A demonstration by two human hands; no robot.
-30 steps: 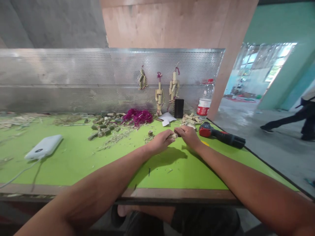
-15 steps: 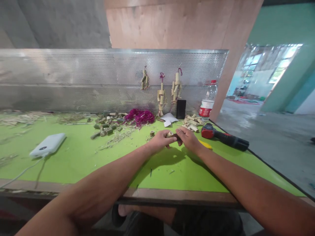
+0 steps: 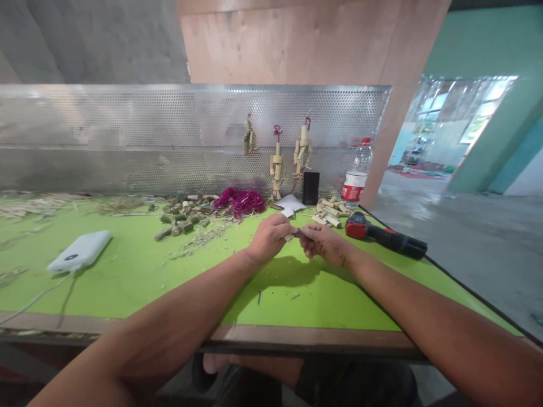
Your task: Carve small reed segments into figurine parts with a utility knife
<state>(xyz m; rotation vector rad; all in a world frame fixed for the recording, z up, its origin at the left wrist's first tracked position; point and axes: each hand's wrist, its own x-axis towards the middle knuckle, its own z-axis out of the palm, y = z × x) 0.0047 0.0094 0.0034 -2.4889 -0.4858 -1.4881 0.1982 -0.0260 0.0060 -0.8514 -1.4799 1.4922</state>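
Over the green tabletop, my left hand (image 3: 271,238) is closed around a short pale wooden piece (image 3: 289,238), most of it hidden by the fingers. My right hand (image 3: 324,244) pinches a small dark brown strip (image 3: 299,233) that looks like folded sandpaper. The strip meets the wooden piece between the two hands; whether it wraps around it, I cannot tell. Behind the hands lie pale peeled stick pieces (image 3: 328,213) and a white paper cutout (image 3: 291,204). Two jointed wooden figures, one (image 3: 277,169) near the middle and another (image 3: 303,150) beside it, hang by purple cord.
A red-and-black power tool (image 3: 384,236) lies right of my hands. Purple string (image 3: 240,203), unpeeled stick pieces (image 3: 180,217) and shavings are left of centre. A white power bank (image 3: 80,250) with a cable, a black box (image 3: 311,188) and a plastic bottle (image 3: 355,178) also stand around.
My left hand has turned over so its back and knuckles face up, covering more of the wooden piece. My right hand has shifted slightly, its fingers turned more into view.
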